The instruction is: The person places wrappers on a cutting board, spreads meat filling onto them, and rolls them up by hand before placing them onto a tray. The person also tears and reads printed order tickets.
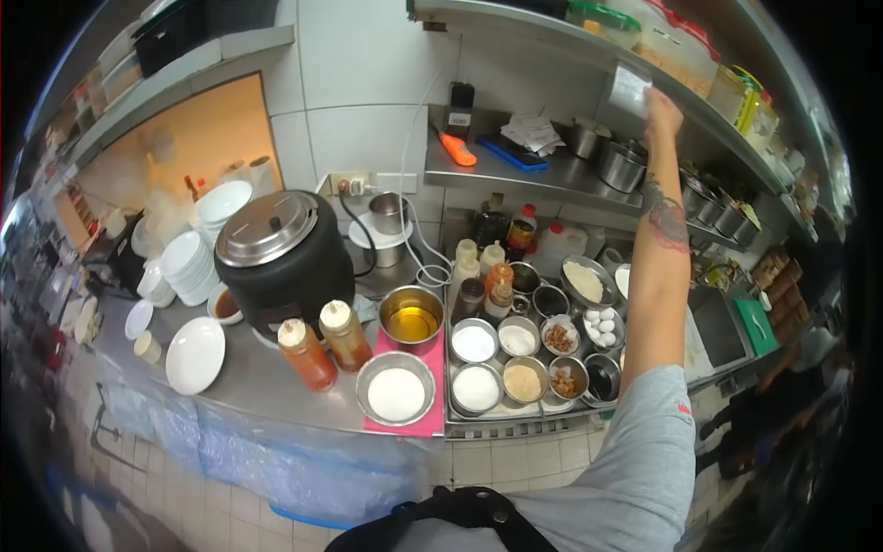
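My right arm stretches up to the upper shelf on the right. My right hand (663,120) is closed, its fingers at the edge of a white paper slip (630,90) with faint print, just below the shelf's front edge. Under and beside the hand, a lidded metal pot (623,167) and a smaller pot (587,138) stand on the lower shelf. A stack of paper slips (533,134) lies there too, by a blue phone-like device (511,153). My left hand is out of view.
Metal bowls of ingredients, including eggs (602,326) and white powder (395,394), crowd the counter. Sauce bottles (307,355) stand beside a black soup kettle (285,267). Stacked white plates (189,267) are at left. The upper shelf (543,39) overhangs; people stand at lower right.
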The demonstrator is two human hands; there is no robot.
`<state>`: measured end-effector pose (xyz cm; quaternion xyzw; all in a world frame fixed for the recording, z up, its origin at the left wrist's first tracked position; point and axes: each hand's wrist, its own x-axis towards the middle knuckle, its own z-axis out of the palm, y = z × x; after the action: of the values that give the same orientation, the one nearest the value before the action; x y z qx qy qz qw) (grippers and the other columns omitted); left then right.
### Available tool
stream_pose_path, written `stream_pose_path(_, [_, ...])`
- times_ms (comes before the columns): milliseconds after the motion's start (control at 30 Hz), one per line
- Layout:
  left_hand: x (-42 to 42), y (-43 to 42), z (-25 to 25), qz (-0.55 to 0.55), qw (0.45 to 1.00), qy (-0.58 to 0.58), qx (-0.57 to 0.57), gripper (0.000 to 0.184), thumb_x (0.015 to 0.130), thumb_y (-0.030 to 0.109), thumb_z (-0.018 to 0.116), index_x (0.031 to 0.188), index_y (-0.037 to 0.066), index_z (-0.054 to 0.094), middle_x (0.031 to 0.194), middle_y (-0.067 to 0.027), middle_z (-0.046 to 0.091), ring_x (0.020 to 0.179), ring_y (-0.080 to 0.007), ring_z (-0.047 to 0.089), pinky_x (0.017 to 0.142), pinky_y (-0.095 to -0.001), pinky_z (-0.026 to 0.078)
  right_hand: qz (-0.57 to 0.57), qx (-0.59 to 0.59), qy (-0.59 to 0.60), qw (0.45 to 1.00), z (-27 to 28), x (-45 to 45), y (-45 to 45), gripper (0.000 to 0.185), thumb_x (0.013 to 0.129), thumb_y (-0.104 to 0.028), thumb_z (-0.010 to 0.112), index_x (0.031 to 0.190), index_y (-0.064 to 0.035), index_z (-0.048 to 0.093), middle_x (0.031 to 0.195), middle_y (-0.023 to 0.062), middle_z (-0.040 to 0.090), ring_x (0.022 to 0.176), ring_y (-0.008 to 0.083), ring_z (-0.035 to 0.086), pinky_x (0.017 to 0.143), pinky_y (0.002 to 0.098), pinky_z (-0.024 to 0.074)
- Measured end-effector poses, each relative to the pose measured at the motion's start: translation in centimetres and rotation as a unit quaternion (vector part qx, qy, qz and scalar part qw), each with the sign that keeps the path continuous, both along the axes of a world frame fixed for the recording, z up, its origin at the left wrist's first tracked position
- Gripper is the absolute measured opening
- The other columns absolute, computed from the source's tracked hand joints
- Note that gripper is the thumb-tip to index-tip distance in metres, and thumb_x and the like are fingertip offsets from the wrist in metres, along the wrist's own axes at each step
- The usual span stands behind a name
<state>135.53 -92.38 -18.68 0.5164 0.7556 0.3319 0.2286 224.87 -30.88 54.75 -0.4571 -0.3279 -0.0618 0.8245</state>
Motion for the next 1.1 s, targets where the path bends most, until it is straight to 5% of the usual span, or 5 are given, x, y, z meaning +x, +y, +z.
stream_pose_path(267, [3.8,-14.5,7.1,0.306,0.916,-0.190,-0.176,0.032,0.083,0.027,0.065,0.093,-0.003,0.070,0.075,-0.0134,0.069,0.066,-0.0187,0.062,0.060,-0.0364,0.048,-0.150,-0.134,-0.342,0.918,-0.2,2.5,1.1,0.030,0.095,-0.028,0.061,0.112,-0.0069,0.073,0.107,0.0111,0.073,0.096,0.0176,0.066,0.087,0.0305,0.0508])
stream_pose_path(400, [2.1,-15.3,8.5,0.420,0.890,-0.115,-0.133,0.024,0.081,0.019,0.069,0.091,-0.003,0.069,0.079,-0.0128,0.070,0.073,-0.0216,0.066,0.067,-0.0355,0.052,-0.289,0.258,-0.244,0.889,-4.8,-8.2,-2.0,0.028,0.090,-0.027,0.073,0.086,0.0017,0.073,0.078,0.0159,0.071,0.068,0.0270,0.067,0.065,0.0374,0.0561])
stream_pose_path(533, [-1.0,-19.5,11.8,0.395,0.865,-0.120,-0.284,0.033,0.078,0.025,0.072,0.098,-0.001,0.069,0.090,-0.0188,0.071,0.084,-0.0286,0.069,0.076,-0.0383,0.054,-0.050,0.085,-0.210,0.973,-18.5,-18.3,-3.3,0.038,0.098,-0.033,0.059,0.121,-0.0042,0.068,0.123,0.0077,0.068,0.107,0.0167,0.063,0.089,0.0260,0.0477])
stream_pose_path(833, [-13.2,-28.7,10.0,0.398,0.873,-0.037,-0.279,0.038,0.079,0.027,0.071,0.106,0.000,0.068,0.106,-0.0193,0.069,0.100,-0.0353,0.066,0.087,-0.0420,0.052,0.397,-0.248,0.004,0.884,-43.1,-65.9,-17.9,0.028,0.097,-0.030,0.063,0.114,-0.0076,0.065,0.103,0.0005,0.065,0.086,0.0087,0.057,0.067,0.0240,0.0420])
stream_pose_path(1100, [-23.2,-21.6,9.2,0.432,0.869,-0.161,-0.182,0.041,0.081,0.026,0.071,0.114,0.002,0.066,0.114,-0.0188,0.067,0.105,-0.0332,0.064,0.091,-0.0404,0.051,0.448,-0.323,-0.013,0.834,-45.6,-83.2,-18.0,0.025,0.093,-0.035,0.067,0.107,-0.0134,0.066,0.098,-0.0054,0.063,0.088,0.0050,0.053,0.068,0.0215,0.0364])
